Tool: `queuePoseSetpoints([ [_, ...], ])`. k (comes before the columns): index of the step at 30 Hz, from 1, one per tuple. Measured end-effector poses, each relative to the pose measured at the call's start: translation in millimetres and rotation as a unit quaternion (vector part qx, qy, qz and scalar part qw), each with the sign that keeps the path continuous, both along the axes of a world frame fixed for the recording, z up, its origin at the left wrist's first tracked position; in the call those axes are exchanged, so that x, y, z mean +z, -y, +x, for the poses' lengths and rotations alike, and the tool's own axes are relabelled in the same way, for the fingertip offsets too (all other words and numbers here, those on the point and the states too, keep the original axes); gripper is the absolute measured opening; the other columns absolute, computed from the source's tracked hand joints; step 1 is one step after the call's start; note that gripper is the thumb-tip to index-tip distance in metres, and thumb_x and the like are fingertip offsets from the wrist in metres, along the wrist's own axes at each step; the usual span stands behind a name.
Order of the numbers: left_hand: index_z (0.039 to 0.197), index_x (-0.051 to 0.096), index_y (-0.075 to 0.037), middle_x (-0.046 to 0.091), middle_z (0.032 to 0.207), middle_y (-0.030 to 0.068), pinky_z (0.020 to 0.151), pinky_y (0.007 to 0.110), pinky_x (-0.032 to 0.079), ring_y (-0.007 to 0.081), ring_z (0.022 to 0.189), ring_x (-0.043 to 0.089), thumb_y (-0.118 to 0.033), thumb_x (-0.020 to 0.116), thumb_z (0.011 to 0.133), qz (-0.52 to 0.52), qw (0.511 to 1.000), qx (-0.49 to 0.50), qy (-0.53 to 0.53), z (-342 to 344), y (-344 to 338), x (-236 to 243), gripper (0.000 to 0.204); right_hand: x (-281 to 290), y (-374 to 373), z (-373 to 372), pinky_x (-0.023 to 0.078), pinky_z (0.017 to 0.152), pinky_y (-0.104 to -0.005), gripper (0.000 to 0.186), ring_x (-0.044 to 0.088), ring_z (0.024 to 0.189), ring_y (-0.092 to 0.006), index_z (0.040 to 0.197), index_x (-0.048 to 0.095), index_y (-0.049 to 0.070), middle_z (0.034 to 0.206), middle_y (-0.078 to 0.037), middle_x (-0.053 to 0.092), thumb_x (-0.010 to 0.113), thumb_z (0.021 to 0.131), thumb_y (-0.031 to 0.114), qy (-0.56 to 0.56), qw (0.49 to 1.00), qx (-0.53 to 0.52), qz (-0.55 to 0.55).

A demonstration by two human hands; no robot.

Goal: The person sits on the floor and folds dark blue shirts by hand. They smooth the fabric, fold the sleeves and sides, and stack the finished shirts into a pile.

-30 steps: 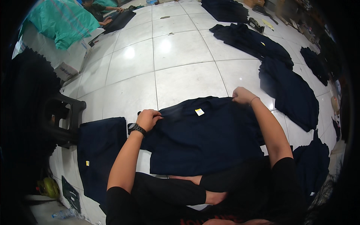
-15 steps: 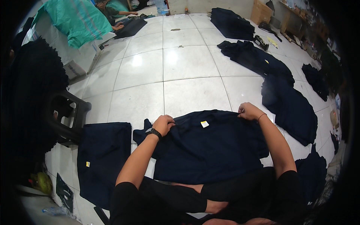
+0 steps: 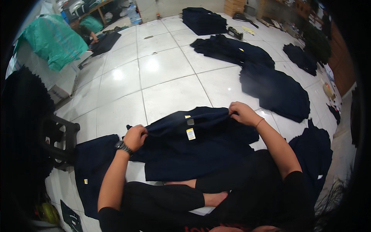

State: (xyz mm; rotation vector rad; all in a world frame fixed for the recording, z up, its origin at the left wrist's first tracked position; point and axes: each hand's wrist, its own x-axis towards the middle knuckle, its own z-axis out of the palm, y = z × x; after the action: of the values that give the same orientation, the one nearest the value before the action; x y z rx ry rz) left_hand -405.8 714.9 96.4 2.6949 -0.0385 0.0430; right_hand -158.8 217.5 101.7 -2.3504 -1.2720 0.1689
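A: Where's the shirt (image 3: pixel 201 156)?

B: On the floor (image 3: pixel 170 91), just in front of the person's folded legs (image 3: pixel 158 199), its lower edge near the bare feet (image 3: pixel 215 198).

A: And the hands?

B: The left hand (image 3: pixel 136 138) pinches its upper edge on the left; the right hand (image 3: pixel 240 113) grasps that edge on the right. Between them the cloth looks partly lifted, and a yellow-and-white label (image 3: pixel 191 134) shows near the neckline.

A: Which step is this?

B: Straightening the top, I'd judge: both hands draw the edge wide.

A: What would the next move call for?

B: Even tension, probably, with both grips level so the slack by the neckline doesn't crease.

A: What lies around it?

B: A flat dark garment (image 3: pixel 96 172) beside the left arm, then a black stool (image 3: pixel 63 141). Beyond, on the right, dark clothes (image 3: pixel 276 91) lie on the tiles. Farthest off are another dark stack (image 3: pixel 204 21) and, at left, a green sheet (image 3: pixel 54 42) over a pale box.
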Motion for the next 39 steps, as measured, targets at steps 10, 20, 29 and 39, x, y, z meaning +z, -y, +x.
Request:
queuePoseSetpoints([
  [10,0.099,0.082,-0.004,0.076,0.111,0.0101,0.087,0.044,0.061,0.0349,0.096,0.075,-0.007,0.076,0.088,0.029,0.999,-0.014,0.004,-65,29,0,0.012,-28,12,-11,0.052,0.103,-0.0473,0.012,0.064,0.114,-0.0386,0.101,0.074,0.006,0.107,-0.012,0.070,0.073,0.089,0.008,-0.037,0.987,-0.072,-0.138],
  [20,0.100,0.076,-0.003,0.073,0.112,0.0118,0.089,0.045,0.060,0.0371,0.100,0.073,-0.005,0.073,0.087,-0.013,1.000,0.008,0.006,-50,15,-25,0.014,15,11,-11,0.050,0.100,-0.0438,0.015,0.056,0.108,-0.0331,0.099,0.074,0.010,0.105,-0.007,0.068,0.077,0.086,0.004,-0.016,0.999,-0.046,-0.005],
  [29,0.102,0.082,-0.009,0.077,0.123,0.0080,0.092,0.042,0.061,0.0321,0.106,0.075,-0.014,0.075,0.088,0.064,0.997,-0.048,-0.004,-47,21,-24,0.017,29,27,-3,0.053,0.094,-0.0405,0.012,0.062,0.105,-0.0327,0.096,0.076,0.007,0.105,-0.009,0.071,0.076,0.084,0.006,0.007,0.997,-0.041,0.062],
  [39,0.098,0.081,-0.004,0.080,0.110,0.0101,0.093,0.043,0.060,0.0330,0.105,0.074,-0.010,0.078,0.088,0.017,0.993,0.034,0.112,-55,16,0,0.012,45,27,-12,0.058,0.089,-0.0434,0.015,0.074,0.099,-0.0354,0.105,0.077,0.004,0.103,-0.016,0.077,0.076,0.090,0.009,-0.076,0.996,-0.056,0.007],
])
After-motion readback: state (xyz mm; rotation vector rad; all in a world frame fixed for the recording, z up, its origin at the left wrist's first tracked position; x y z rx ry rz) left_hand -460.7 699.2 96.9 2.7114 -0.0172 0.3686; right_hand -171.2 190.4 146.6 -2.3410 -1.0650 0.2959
